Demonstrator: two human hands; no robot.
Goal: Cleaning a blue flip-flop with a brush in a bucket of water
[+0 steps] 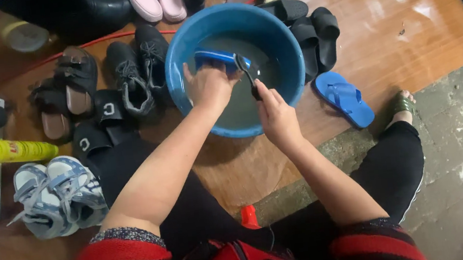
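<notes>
Left hand [211, 86] closed over a blue slipper [214, 57], half hidden beneath the fingers. Right hand [277, 116] gripping a dark-handled brush [247, 72], bristles hard to make out, head touching the slipper. Both held over murky water inside a blue basin [188, 43] on the wooden floor [404, 31]. Matching blue slipper [344, 98] just right of the basin. Black shoes [136, 71] left, some cut off at the top edge.

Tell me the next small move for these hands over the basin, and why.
Probably draw the brush along the blue slipper. The left hand holds the slipper over the murky water in the blue basin, and the right hand has the brush head against it.
</notes>
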